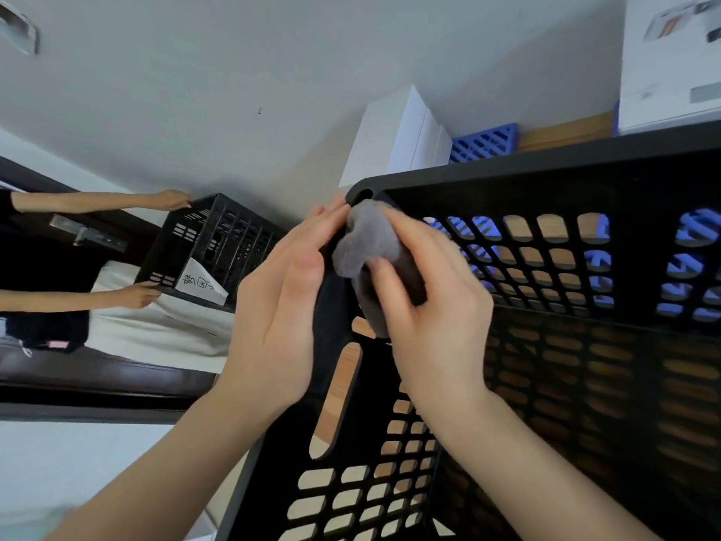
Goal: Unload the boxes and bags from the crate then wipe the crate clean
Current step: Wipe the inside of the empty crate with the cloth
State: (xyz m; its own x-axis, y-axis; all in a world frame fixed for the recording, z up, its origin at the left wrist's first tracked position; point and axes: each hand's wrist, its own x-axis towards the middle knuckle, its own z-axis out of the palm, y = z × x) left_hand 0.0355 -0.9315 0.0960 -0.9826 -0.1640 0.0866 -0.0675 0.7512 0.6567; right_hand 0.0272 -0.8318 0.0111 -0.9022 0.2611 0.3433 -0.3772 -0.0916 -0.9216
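crate corner: right grip holds cloth

Free rm in crate; walls rnd.

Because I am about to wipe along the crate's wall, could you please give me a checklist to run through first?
1. Crate unloaded: ok. No boxes or bags show inside the black crate, as far as it is in view.
2. Cloth held: ok. The right hand grips the grey cloth.
3. Cloth on the crate: ok. It presses into the inner corner just below the rim.
4. Crate steadied: ok. The left hand lies flat against the outside of that corner.
5. Corner clean: cannot tell. The cloth covers it.
6. Cloth damp: cannot tell.
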